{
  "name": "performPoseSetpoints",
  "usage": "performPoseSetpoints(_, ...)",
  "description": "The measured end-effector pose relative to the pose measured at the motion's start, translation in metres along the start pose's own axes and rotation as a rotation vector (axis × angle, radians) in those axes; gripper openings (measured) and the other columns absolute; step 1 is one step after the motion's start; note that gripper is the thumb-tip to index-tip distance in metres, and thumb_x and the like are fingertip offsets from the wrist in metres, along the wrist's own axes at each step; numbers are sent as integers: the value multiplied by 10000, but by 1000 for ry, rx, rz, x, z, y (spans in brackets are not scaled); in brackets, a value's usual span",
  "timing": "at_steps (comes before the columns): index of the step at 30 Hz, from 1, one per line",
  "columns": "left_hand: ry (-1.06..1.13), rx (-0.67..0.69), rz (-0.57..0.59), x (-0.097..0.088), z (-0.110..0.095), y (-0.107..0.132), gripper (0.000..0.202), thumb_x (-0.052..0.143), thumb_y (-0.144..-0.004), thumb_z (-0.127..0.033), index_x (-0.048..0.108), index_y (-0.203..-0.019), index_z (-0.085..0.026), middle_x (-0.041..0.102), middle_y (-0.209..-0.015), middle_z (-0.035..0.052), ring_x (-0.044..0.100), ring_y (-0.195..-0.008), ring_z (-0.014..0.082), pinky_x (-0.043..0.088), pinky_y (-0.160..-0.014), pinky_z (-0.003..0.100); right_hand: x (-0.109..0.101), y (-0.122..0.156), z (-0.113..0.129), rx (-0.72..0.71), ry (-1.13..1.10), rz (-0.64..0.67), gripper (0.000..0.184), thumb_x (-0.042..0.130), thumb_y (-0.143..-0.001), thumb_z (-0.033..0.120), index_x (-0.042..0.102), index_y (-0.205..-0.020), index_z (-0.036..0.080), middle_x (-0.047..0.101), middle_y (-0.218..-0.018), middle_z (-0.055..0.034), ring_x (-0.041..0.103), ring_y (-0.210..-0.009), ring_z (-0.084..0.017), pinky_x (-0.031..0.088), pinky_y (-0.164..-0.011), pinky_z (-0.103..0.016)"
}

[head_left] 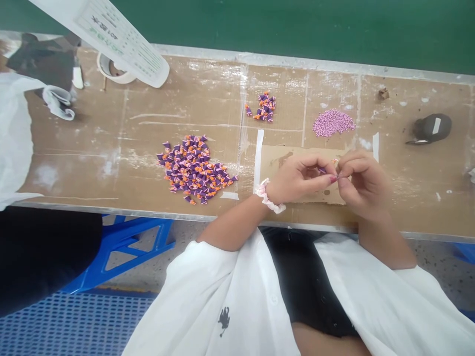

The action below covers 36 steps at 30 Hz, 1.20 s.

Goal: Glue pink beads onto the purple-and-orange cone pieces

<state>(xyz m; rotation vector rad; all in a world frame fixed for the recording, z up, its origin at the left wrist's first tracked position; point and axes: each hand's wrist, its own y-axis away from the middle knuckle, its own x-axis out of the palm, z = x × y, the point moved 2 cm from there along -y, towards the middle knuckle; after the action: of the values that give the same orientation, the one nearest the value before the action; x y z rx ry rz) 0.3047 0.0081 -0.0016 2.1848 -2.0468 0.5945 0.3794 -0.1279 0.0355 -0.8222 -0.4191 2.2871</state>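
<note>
My left hand (302, 177), with a white scrunchie (269, 197) on its wrist, is closed in a pinch. A bit of a small purple piece (322, 170) shows between its fingers. My right hand (361, 183) pinches right against the left fingertips, and whatever it holds is too small to make out. Both hands are over a cardboard strip (282, 154) taped at its ends. Beyond them lies a heap of tiny pink-purple beads (333, 122). A small group of purple-and-orange figurines (265, 106) is farther left, and a larger pile of the same figurines (195, 168) sits nearer me.
A labelled white plastic container (122, 42) juts in at the upper left, beside a tape roll (116, 69). White cloth (15, 133) covers the left end. A dark rounded object (432, 127) rests at the right. Below the table are a blue stool (122, 242) and another person's dark-clothed leg (48, 257).
</note>
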Motion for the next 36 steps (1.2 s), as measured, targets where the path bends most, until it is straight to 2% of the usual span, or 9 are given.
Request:
performPoseSetpoints(5, -48, -26, -41, 1, 0, 2, 375, 737, -795, -494, 654, -814, -129, 673, -788, 21, 621, -672, 65, 508, -636, 213, -5, -2, -2, 27, -3, 47, 98, 574, -889, 244, 508, -818, 262, 541, -727, -6, 534, -657, -178, 434, -608, -353)
performPoseSetpoints(12, -174, 83, 5, 2, -7, 3, 261, 669, -873, -390, 643, -833, -133, 673, -794, 21, 618, -659, 58, 477, -603, 194, -5, -2, -4, 50, -99, 108, 100, 564, -920, 262, 516, -833, 254, 532, -733, -9, 513, -658, -168, 426, -599, -341)
performPoseSetpoints(21, -245, 148, -86, 1, -6, 3, 161, 650, -862, -293, 615, -794, -151, 632, -762, 3, 547, -642, 49, 440, -589, 185, -3, -2, -4, 32, -11, 11, 116, 643, -863, 271, 554, -790, 267, 568, -711, -7, 548, -630, -176, 438, -580, -361)
performPoseSetpoints(24, -279, 174, -98, 1, -7, 3, 122, 645, -855, -250, 614, -790, -152, 634, -757, 2, 541, -642, 51, 438, -589, 185, -2, -3, -4, 58, -3, 3, 148, 658, -858, 307, 553, -762, 265, 568, -693, -9, 551, -627, -177, 435, -578, -364)
performPoseSetpoints(27, -312, 222, -86, 1, -9, 3, 92, 635, -855, -213, 622, -793, -146, 641, -749, 4, 538, -640, 49, 439, -589, 181, -2, -4, -5, 45, -11, 23, 148, 658, -852, 273, 543, -759, 262, 560, -692, -5, 540, -627, -173, 426, -581, -356)
performPoseSetpoints(31, -342, 224, -72, -1, -7, 1, 169, 644, -887, -310, 644, -830, -151, 676, -781, 15, 581, -670, 58, 457, -597, 187, -6, -3, -5, -2, -64, 45, 114, 613, -849, 186, 534, -812, 258, 538, -722, 1, 521, -627, -167, 418, -588, -345)
performPoseSetpoints(34, -332, 181, -168, -8, -5, 2, 263, 600, -921, -420, 657, -920, -164, 710, -902, 42, 646, -777, 84, 490, -640, 205, -14, -3, -7, 0, -82, 32, 118, 569, -850, 150, 527, -839, 260, 518, -744, -3, 524, -645, -177, 424, -591, -349)
performPoseSetpoints(36, -333, 130, -250, -13, -4, 3, 318, 529, -956, -463, 657, -1003, -176, 716, -975, 53, 664, -819, 96, 502, -653, 222, -18, -5, -9, 19, 34, 99, 153, 562, -832, 114, 509, -833, 257, 509, -750, -1, 516, -656, -176, 415, -594, -338)
